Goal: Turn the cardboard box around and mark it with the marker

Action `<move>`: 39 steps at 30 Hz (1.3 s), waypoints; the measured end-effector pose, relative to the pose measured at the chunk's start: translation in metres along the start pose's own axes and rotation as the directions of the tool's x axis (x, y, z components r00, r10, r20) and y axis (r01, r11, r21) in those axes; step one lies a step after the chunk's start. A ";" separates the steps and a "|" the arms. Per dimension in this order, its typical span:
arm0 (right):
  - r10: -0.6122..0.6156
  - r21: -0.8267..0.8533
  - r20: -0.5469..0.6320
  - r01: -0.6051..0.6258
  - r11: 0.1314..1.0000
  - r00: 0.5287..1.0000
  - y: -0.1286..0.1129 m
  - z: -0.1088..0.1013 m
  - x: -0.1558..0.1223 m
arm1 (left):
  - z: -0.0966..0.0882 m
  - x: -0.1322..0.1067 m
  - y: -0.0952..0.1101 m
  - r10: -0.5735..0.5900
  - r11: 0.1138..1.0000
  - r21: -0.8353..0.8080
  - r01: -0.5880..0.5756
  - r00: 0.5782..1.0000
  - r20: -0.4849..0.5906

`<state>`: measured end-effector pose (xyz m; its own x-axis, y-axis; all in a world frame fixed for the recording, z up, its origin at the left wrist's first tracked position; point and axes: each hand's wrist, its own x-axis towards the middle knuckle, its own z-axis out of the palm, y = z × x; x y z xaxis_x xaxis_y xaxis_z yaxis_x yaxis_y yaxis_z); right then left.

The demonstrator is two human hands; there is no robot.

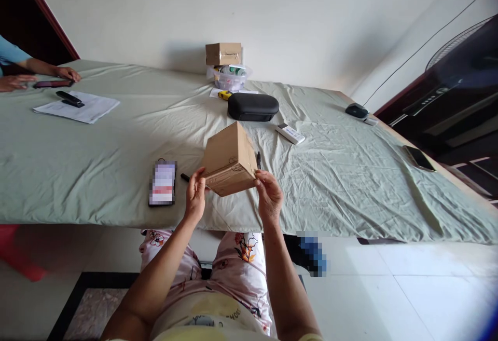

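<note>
A brown cardboard box (223, 151) with dark pen marks on its side is held tilted over the near part of the cloth-covered table. My left hand (195, 193) grips its left lower corner between thumb and fingers. On the opposite side, my right hand (269, 191) pinches the box's right edge. Behind the right fingers a dark pen (259, 160) shows in part. The end of a black marker (184, 177) sticks out beside my left hand; the rest is hidden. A phone (163, 182) with a blurred screen lies left of that hand.
Beyond the box are a black zip case (253, 107), a small white box (290, 134) and a plastic basket (230, 79) bearing another carton (223, 53). Papers (91, 106) with a stapler (70, 98) lie left, near another person's hands. A second phone (419, 159) rests by the right edge.
</note>
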<state>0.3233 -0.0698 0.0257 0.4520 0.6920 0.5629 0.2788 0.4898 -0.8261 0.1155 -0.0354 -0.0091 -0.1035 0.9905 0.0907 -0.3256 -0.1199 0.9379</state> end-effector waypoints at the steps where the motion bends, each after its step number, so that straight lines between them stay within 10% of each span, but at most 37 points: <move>1: -0.027 -0.015 0.007 0.027 1.000 1.000 -0.006 0.002 0.003 | 0.002 -0.002 -0.002 -0.020 0.998 -0.056 0.019 1.000 -0.006; 7: -0.160 -0.042 0.099 0.165 0.985 0.982 -0.024 0.009 0.014 | 0.007 -0.012 -0.022 -0.171 0.967 -0.181 0.177 0.984 0.049; 16: -0.147 -0.018 0.161 0.151 0.988 0.976 -0.006 0.007 0.013 | -0.006 -0.007 -0.012 0.081 0.865 0.487 -0.120 0.992 0.102; 33: 0.107 0.034 0.177 -0.115 0.993 0.978 0.039 0.001 -0.007 | 0.028 0.016 0.039 0.148 0.943 0.287 -0.167 0.985 0.086; 39: 0.172 -0.364 0.295 -0.056 0.930 0.940 0.056 -0.006 -0.020 | 0.027 0.015 0.043 0.128 0.929 0.340 -0.145 0.989 0.074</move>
<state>0.3351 -0.0595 -0.0316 0.2226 0.8914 0.3949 0.5426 0.2232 -0.8098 0.1258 -0.0234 0.0414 -0.0747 0.9693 0.2342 0.0320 -0.2325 0.9721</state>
